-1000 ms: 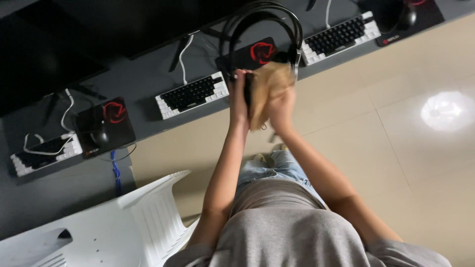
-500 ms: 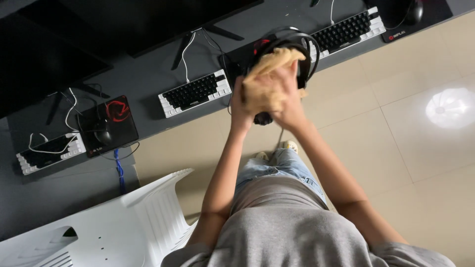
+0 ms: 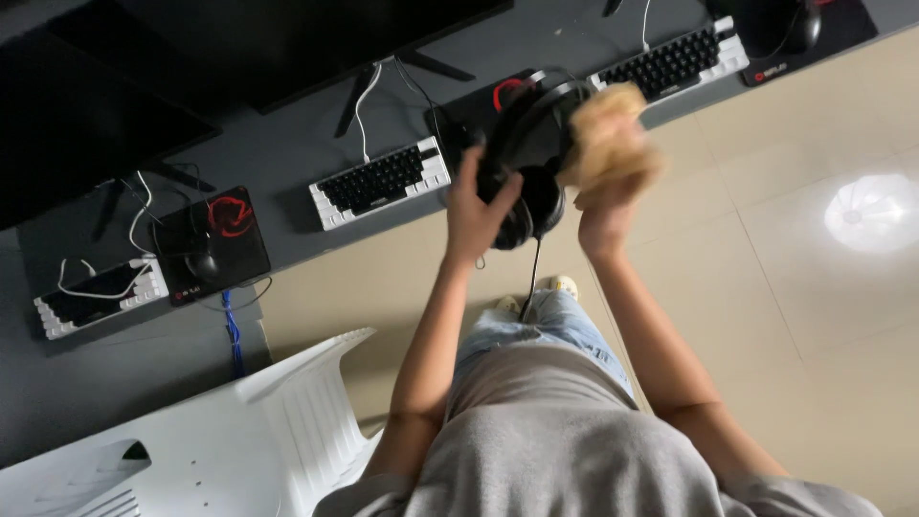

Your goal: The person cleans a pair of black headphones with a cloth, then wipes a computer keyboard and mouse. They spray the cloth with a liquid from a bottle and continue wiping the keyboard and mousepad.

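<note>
Left hand [image 3: 476,213] gripped the black headphones [image 3: 529,158] up over the desk [image 3: 287,158] edge, band running away from the body; right hand [image 3: 603,206] clutched a tan cloth [image 3: 610,144] against their right side.

Dim room, floor glare, motion blur

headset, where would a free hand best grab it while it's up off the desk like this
On the curved band of the black headset, coming from the desk side. The left hand already covers the lower ear cup, and the right hand presses a tan cloth on the other side, so the arch is the bare, narrow part.
</note>
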